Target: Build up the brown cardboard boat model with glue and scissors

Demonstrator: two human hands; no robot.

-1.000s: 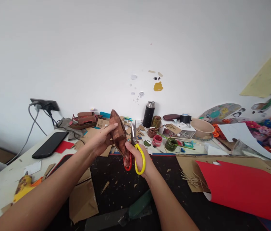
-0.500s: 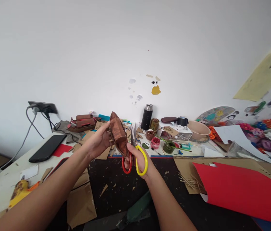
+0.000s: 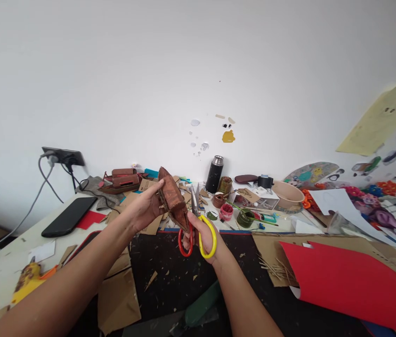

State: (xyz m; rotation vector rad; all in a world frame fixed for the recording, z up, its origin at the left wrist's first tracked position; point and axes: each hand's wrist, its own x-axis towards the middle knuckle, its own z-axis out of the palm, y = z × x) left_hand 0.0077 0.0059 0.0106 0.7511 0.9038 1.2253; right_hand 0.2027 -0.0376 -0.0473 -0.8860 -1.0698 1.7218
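Observation:
A small brown model boat (image 3: 172,194) is held up over the work table, its pointed far end tilted up and to the left. My left hand (image 3: 150,203) grips it along its left side, thumb on top. My right hand (image 3: 200,234) is closed around a pair of scissors (image 3: 195,201) with one red and one yellow handle loop, blades pointing up and away. The fingers of that hand also reach the boat's near end. The scissor blades stand beside the boat, slightly apart. Fingers under the boat are hidden.
Behind the hands stand a black flask (image 3: 215,174), paint jars (image 3: 226,212) and a beige bowl (image 3: 288,194). Another brown model boat (image 3: 121,181) sits back left, near a black phone (image 3: 69,216). Red paper (image 3: 345,281) lies right, cardboard (image 3: 119,299) left, on a dark mat (image 3: 163,262).
The boat has turned slightly, its far end dipping a little and shifting left. Both hands keep their hold. The camera view has shifted slightly.

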